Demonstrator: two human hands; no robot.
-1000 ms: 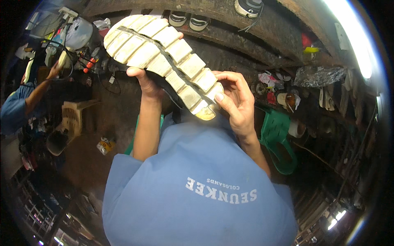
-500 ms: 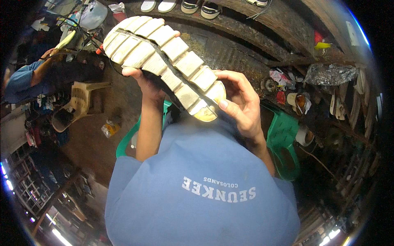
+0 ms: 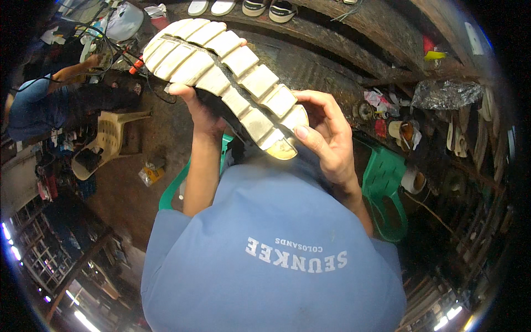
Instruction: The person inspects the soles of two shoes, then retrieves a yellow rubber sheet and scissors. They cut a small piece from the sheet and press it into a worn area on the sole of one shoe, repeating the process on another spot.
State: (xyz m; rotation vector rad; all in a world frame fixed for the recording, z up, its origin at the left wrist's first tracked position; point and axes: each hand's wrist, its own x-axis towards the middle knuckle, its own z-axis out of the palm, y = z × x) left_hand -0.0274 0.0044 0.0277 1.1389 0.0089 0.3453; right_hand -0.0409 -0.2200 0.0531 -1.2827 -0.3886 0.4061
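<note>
A shoe (image 3: 243, 102) is held up in front of me, its pale, chunky, deeply grooved sole facing me. Its wide end points to the upper left, and the narrow end, yellowed at the tip, points down toward my blue shirt. My left hand (image 3: 200, 108) grips it from below, thumb on the sole's edge; a fingertip shows at the far edge, the other fingers are hidden behind. My right hand (image 3: 327, 130) pinches the narrow end, thumb on the sole's face and index finger along the side. The shoe's upper is mostly hidden.
A green plastic chair (image 3: 384, 177) surrounds me. A beige plastic chair (image 3: 113, 135) stands to the left, near another person's arm (image 3: 74, 71). Several shoes (image 3: 281, 11) sit on wooden slats (image 3: 332, 41) ahead. Clear crumpled plastic (image 3: 447, 95) lies at right.
The shoe has shifted slightly to the right in view, still in both hands. At left, the other person's arm has moved, and the pale, long object in that hand no longer shows there.
</note>
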